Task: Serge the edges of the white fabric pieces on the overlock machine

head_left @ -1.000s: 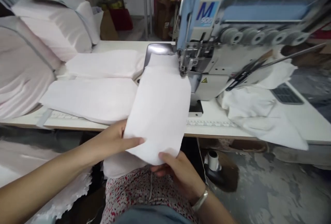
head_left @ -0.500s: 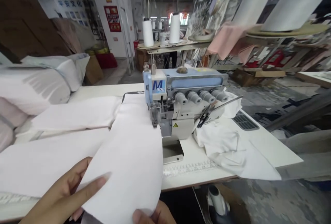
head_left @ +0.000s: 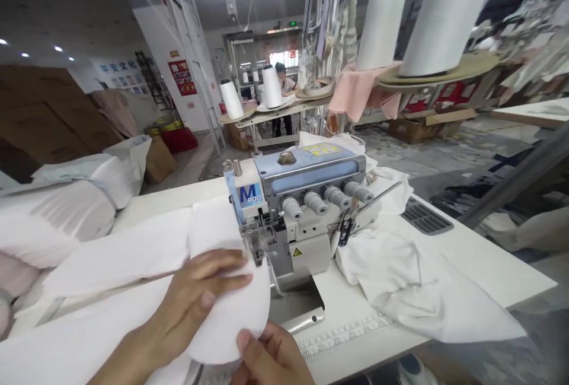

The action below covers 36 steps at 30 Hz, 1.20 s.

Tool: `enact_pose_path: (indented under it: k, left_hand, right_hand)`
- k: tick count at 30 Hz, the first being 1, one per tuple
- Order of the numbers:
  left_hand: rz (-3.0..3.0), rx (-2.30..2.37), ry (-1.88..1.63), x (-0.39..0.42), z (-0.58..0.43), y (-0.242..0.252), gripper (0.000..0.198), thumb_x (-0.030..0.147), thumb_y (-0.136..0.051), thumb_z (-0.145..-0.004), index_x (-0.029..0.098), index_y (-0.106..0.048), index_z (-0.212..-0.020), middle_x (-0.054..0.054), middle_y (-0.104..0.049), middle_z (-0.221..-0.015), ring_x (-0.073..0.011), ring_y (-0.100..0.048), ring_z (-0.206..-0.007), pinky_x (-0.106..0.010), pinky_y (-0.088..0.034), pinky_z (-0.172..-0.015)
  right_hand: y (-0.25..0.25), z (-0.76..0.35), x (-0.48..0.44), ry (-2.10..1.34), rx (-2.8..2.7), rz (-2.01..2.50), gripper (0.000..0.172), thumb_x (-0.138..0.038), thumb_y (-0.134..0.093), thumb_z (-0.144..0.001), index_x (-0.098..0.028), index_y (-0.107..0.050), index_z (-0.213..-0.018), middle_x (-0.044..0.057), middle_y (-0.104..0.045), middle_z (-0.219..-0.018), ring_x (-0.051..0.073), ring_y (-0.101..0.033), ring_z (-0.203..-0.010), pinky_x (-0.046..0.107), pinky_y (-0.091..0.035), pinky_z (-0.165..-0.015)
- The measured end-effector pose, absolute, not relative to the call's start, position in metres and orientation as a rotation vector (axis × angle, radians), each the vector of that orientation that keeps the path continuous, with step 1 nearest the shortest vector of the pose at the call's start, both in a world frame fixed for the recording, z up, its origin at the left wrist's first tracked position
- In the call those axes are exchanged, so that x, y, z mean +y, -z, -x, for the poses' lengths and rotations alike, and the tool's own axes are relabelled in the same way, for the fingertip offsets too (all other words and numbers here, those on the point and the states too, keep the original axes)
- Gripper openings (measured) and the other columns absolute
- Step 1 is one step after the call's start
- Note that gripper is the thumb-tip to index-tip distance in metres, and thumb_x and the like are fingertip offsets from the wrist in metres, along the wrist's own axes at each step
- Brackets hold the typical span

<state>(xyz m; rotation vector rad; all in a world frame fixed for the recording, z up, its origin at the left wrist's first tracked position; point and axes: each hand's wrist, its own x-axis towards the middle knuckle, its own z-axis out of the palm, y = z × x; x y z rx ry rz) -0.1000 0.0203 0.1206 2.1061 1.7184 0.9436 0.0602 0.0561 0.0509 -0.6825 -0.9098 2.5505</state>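
The white panel [head_left: 226, 308] lies over the near edge of the table, its rounded end toward the person and its far part just at the presser foot [head_left: 258, 242] of the overlocker [head_left: 306, 195]; the left hand [head_left: 191, 308] is open, fingers spread flat on top; the right hand [head_left: 271, 358] pinches the rounded edge between thumb and fingers. The left fingertips rest near the foot, so a sudden run of the machine could catch them; uneven pull between the hands could pucker the curve or push it off line; the long white strips [head_left: 120, 254] on the left touch the panel and could drag it; the loose white cloth [head_left: 391, 284] lies right of the machine.
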Motion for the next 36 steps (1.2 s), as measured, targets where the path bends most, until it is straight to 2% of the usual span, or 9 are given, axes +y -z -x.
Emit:
enact_pose_path:
  k: [3,6,8,11,16,19,25,31,36]
  left_hand:
    - [-2.158,1.748,-0.883,0.014,0.103,-0.109,0.069,0.061,-0.007,-0.093,0.036,-0.065,-0.121,-0.002,-0.065,-0.126,-0.0265,-0.049,-0.127,-0.042,-0.022,-0.113]
    - [-2.12,1.923,-0.875,-0.004,0.091,-0.099,0.077,0.067,-0.001,-0.089,0.035,-0.061,-0.126,-0.001,-0.062,-0.13,-0.0253,-0.049,-0.128,-0.038,-0.019,-0.114]
    - [-2.091,2.031,-0.848,-0.014,0.077,-0.096,0.079,0.067,0.001,-0.089,0.033,-0.058,-0.13,-0.001,-0.058,-0.134,-0.0248,-0.046,-0.131,-0.037,-0.015,-0.116]
    - [-2.066,2.141,-0.799,-0.02,0.058,-0.094,0.077,0.066,0.001,-0.09,0.032,-0.049,-0.138,0.001,-0.052,-0.141,-0.0239,-0.04,-0.135,-0.038,-0.013,-0.117]
    - [-2.128,2.143,-0.776,-0.017,0.043,-0.093,0.066,0.06,-0.007,-0.094,0.03,-0.029,-0.148,0.001,-0.037,-0.151,-0.0235,-0.03,-0.141,-0.038,-0.018,-0.116]
    - [-2.198,2.128,-0.779,-0.015,0.04,-0.093,0.061,0.055,-0.012,-0.097,0.029,-0.023,-0.15,0.0,-0.035,-0.152,-0.0236,-0.03,-0.141,-0.04,-0.02,-0.116]
    - [-2.203,2.095,-0.833,-0.013,0.045,-0.094,0.056,0.052,-0.015,-0.098,0.031,-0.035,-0.146,0.001,-0.041,-0.149,-0.0224,-0.033,-0.139,-0.038,-0.017,-0.117]
    - [-1.971,2.05,-0.8,0.004,0.07,-0.11,0.061,0.052,-0.006,-0.098,0.036,-0.056,-0.13,0.005,-0.053,-0.14,-0.0208,-0.038,-0.137,-0.044,-0.01,-0.118]
    - [-1.868,2.097,-0.868,0.031,0.094,-0.119,0.056,0.046,-0.012,-0.101,0.034,-0.063,-0.122,0.005,-0.058,-0.135,-0.0192,-0.042,-0.134,-0.046,-0.012,-0.118]
  right_hand:
    - [-0.056,-0.065,0.069,-2.522,-0.921,0.638,0.054,-0.065,-0.069,-0.069,-0.014,-0.064,-0.087,0.0,-0.064,-0.045,0.009,-0.055,-0.038,0.017,-0.036,-0.044]
    - [-0.055,-0.072,0.07,-2.302,-1.037,0.623,0.037,-0.053,-0.065,-0.08,-0.017,-0.067,-0.086,0.004,-0.071,-0.07,0.014,-0.063,-0.062,0.025,-0.048,-0.064]
    - [-0.054,-0.073,0.065,-2.158,-1.169,0.643,0.03,-0.044,-0.069,-0.079,-0.021,-0.068,-0.099,0.004,-0.071,-0.093,0.018,-0.062,-0.086,0.031,-0.047,-0.082]
    - [-0.054,-0.066,0.052,-2.156,-1.259,0.631,0.041,-0.032,-0.071,-0.076,-0.025,-0.062,-0.115,0.005,-0.067,-0.107,0.022,-0.058,-0.102,0.036,-0.043,-0.093]
    - [-0.053,-0.057,0.041,-2.252,-0.991,0.603,0.02,-0.033,-0.072,-0.076,-0.02,-0.066,-0.09,0.002,-0.068,-0.085,0.019,-0.061,-0.085,0.031,-0.049,-0.079]
    - [-0.053,-0.065,0.046,-2.242,-1.008,0.668,0.027,-0.042,-0.07,-0.079,-0.017,-0.068,-0.087,-0.001,-0.064,-0.068,0.014,-0.059,-0.066,0.027,-0.049,-0.065]
    - [-0.06,-0.069,0.064,-2.232,-1.087,0.582,0.036,-0.051,-0.062,-0.084,-0.016,-0.067,-0.081,0.0,-0.066,-0.064,0.011,-0.062,-0.055,0.023,-0.049,-0.058]
    - [-0.055,-0.077,0.069,-2.366,-1.045,0.627,0.037,-0.051,-0.066,-0.082,-0.015,-0.069,-0.09,0.005,-0.074,-0.076,0.01,-0.069,-0.06,0.018,-0.047,-0.057]
    - [-0.043,-0.084,0.066,-2.316,-1.084,0.719,0.035,-0.051,-0.069,-0.079,-0.017,-0.071,-0.088,0.004,-0.074,-0.073,0.01,-0.068,-0.061,0.019,-0.049,-0.059]
